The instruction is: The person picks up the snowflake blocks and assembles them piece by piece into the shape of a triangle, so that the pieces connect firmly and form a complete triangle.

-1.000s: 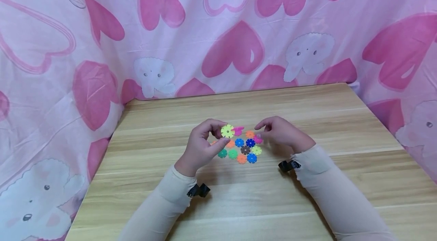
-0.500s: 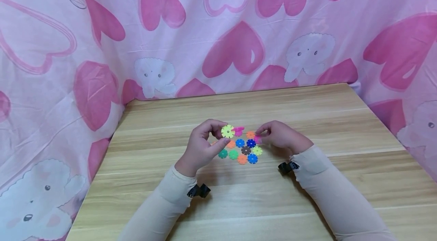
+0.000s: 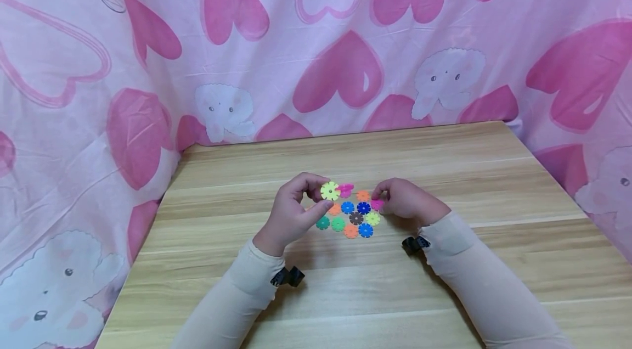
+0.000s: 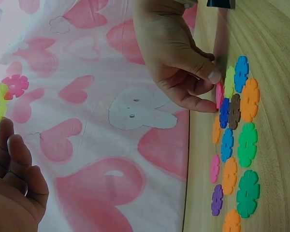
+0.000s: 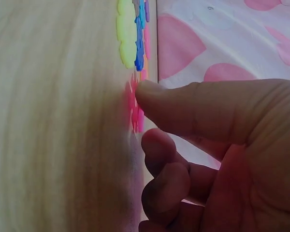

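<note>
My left hand (image 3: 293,214) pinches a yellow notched plastic disc (image 3: 329,191) by its edges, above the table. A pink notched disc (image 3: 346,190) is slotted into its right side, at an angle; the left wrist view shows the joined yellow and pink discs (image 4: 17,86) too. My right hand (image 3: 407,198) is low at the right end of the loose discs, with thumb and fingertips pinching another pink disc (image 3: 377,204) at the tabletop. Part of that disc is covered by the thumb in the right wrist view. Whether it is lifted, I cannot tell.
Several loose notched discs lie flat in rough rows between and below the hands: blue (image 3: 366,230), brown (image 3: 356,218), orange (image 3: 351,231), green (image 3: 338,224), purple (image 4: 217,200). They lie on a wood-grain table (image 3: 336,305). A pink heart-patterned curtain (image 3: 276,63) hangs behind it.
My right hand has come down and slightly toward me, its thumb and fingers closing on the pink disc at the right of the loose discs. The left hand has stayed still with the joined discs.
</note>
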Demonstrator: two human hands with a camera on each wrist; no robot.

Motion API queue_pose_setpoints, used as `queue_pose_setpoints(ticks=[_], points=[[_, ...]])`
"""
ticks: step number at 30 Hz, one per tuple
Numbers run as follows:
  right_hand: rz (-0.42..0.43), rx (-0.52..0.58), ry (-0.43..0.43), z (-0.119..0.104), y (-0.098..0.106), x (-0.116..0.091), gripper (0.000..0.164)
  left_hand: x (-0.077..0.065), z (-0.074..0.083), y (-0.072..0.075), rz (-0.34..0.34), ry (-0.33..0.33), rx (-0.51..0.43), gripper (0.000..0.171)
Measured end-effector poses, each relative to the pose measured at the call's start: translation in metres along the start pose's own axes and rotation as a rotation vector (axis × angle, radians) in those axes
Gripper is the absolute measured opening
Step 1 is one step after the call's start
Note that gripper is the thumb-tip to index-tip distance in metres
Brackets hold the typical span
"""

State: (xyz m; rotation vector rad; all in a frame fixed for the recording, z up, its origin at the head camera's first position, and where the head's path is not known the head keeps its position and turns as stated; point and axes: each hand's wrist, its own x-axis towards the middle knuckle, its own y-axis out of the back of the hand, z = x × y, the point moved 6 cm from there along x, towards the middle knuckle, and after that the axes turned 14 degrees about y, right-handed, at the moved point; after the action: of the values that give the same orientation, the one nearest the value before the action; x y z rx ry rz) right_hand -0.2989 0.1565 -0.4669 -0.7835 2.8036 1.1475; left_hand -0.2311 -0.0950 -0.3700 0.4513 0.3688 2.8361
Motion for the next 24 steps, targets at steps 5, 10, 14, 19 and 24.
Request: queue_pose_setpoints(ticks=[5, 10, 14, 19, 24], points=[[0.001, 0.000, -0.008, -0.002, -0.001, -0.001, 0.020, 0.001, 0.001, 0.000, -0.001, 0.002, -0.004, 0.036], [0.013, -0.008, -0.026, -0.003, 0.000, -0.001, 0.021, 0.001, 0.001, 0.000, 0.001, -0.002, 0.001, 0.035], [0.020, -0.001, -0.047, -0.003, 0.001, -0.001, 0.024, 0.001, 0.001, 0.001, 0.004, 0.005, 0.002, 0.036], [0.014, 0.054, -0.033, -0.005, 0.002, -0.003, 0.020, 0.001, -0.002, 0.001, 0.000, 0.017, -0.012, 0.035], [0.061, 0.163, 0.074, -0.014, 0.010, -0.005, 0.018, 0.000, -0.003, 0.002, -0.006, 0.016, -0.038, 0.033]])
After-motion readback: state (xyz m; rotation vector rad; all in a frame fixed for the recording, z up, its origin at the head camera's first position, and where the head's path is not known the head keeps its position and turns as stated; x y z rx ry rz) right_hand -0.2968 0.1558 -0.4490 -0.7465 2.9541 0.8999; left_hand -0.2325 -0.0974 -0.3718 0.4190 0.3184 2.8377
